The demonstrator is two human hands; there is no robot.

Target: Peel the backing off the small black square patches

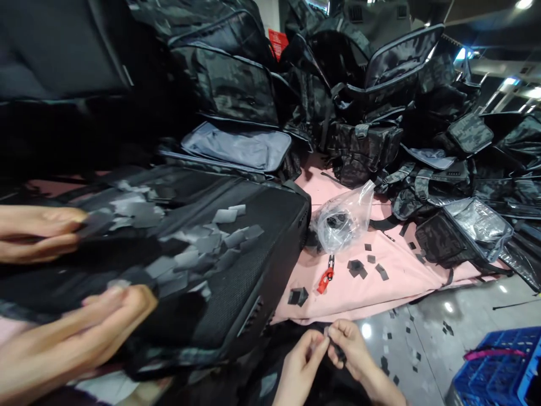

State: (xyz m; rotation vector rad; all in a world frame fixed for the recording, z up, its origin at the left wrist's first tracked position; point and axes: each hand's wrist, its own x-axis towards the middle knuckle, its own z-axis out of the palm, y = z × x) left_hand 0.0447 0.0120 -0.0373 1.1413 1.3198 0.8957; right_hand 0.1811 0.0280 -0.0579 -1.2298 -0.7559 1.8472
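My left hand point(302, 358) and my right hand point(349, 347) meet low in the middle of the view, over the floor's edge. Both are closed in a pinch on a small dark square piece point(328, 334) held between their fingertips. Just left of them lies a black backpack point(236, 270) with a mesh panel, and several grey square pieces point(230, 216) are scattered on it. Another person's two hands point(84, 332) reach in from the left edge, blurred, and touch that backpack.
A pink cloth point(359, 296) covers the table, with red thread snips point(326, 277), loose dark squares point(357, 268) and a clear plastic bag point(344, 217). Camouflage bags point(367, 141) are piled behind. A blue crate point(499, 361) stands on the grey floor at the lower right.
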